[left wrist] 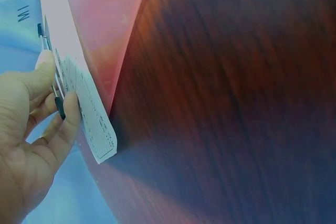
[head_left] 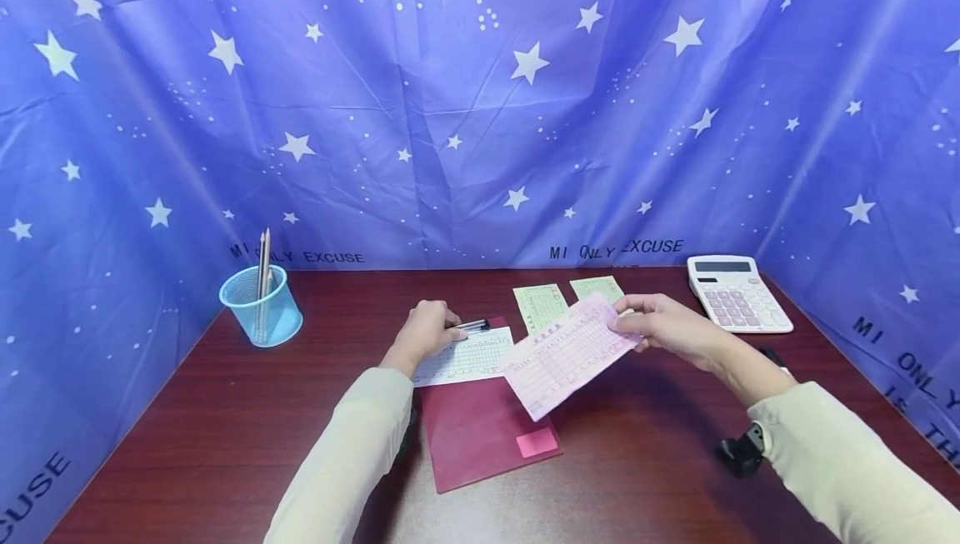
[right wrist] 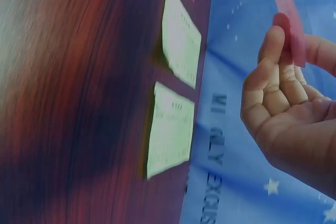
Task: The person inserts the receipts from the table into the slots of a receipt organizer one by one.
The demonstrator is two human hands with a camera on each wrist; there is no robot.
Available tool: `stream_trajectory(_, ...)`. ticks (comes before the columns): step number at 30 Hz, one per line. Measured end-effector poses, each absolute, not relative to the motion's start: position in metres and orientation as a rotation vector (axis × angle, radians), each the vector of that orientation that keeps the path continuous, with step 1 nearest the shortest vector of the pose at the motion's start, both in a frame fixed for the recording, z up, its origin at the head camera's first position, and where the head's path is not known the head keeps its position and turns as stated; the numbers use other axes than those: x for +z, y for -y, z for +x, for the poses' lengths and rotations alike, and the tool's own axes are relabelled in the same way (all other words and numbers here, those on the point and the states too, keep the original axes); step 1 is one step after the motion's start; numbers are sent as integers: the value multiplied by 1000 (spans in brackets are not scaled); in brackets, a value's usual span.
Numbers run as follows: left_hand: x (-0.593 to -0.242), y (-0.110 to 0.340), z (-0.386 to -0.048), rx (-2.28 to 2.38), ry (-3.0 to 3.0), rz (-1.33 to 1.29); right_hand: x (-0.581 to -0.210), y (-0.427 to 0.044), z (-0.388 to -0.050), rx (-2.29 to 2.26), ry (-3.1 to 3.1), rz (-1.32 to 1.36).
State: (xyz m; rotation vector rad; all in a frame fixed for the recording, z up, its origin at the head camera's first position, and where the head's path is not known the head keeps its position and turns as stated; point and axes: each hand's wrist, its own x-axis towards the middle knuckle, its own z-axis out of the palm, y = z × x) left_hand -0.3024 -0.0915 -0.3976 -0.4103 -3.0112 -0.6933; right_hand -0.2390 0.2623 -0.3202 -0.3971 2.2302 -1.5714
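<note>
A dark red clipboard [head_left: 480, 427] lies on the table with a white printed form [head_left: 472, 358] across its upper part. My left hand [head_left: 429, 329] is at the clipboard's metal clip [head_left: 472, 325]. In the left wrist view, the thumb and fingers of the left hand [left wrist: 39, 114] grip that black-ended clip [left wrist: 59, 106]. My right hand [head_left: 663, 326] pinches a pink printed form [head_left: 562, 361] by its right edge, raised and tilted above the clipboard's right side. The right wrist view shows the pink form [right wrist: 297, 40] nearly edge-on between thumb and fingers of the right hand [right wrist: 289, 98].
Two pale green forms [head_left: 540, 307] [right wrist: 170, 132] lie at the back of the table. A white calculator [head_left: 738, 294] is at the back right, and a blue mesh cup [head_left: 273, 315] with pencils stands at the left. A black item [head_left: 772, 356] lies partly behind the right forearm.
</note>
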Motion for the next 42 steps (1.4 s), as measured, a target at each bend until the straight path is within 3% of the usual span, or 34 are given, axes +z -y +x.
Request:
stream_trajectory(17, -395, 87, -301, -682, 3001, -421, -341, -187, -242, -1498, -2413, -331)
stream_trajectory(31, -395, 91, -302, -702, 2977, -452, -377, -118, -237, -1646, -2418, -11)
stream_trajectory(42, -392, 92, -306, -664, 3029, -473, -394, -96, -239, -1554, -2611, 129)
